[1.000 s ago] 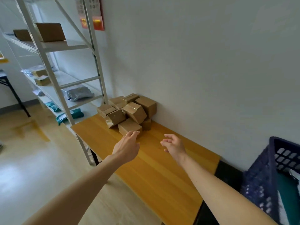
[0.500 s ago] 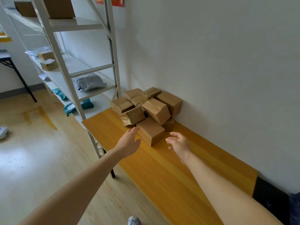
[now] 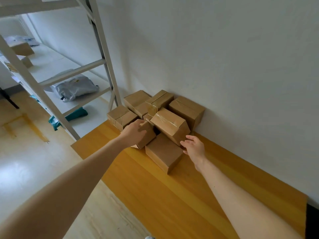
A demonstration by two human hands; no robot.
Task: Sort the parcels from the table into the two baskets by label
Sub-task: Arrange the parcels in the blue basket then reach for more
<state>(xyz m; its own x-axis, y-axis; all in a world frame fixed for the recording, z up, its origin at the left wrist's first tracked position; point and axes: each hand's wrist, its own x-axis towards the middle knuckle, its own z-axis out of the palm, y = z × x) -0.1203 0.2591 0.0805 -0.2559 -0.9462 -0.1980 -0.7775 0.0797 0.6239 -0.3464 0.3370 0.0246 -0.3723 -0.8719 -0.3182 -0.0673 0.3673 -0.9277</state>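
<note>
Reaching into the parcel pile [image 3: 187,109]
Left hand [image 3: 133,133] curls round a small tilted carton [image 3: 147,136]; right hand [image 3: 195,149] hangs open beside the taped carton [image 3: 170,125] — all heaped on the table [image 3: 189,195]. I'd lift slowly — its neighbours look propped against it.

A pile of brown cardboard boxes [image 3: 169,123] packs the yellow wooden table's [image 3: 189,204] back-left corner between white wall [image 3: 224,66] and grey metal rack [image 3: 103,54]; front edge and right side lie open.

No legible text anywhere. Cardboard parcels [image 3: 170,124] show plain faces and tape only. Small yellowish mark on grey mailer bag [image 3: 76,87], left of frame: unreadable.
</note>
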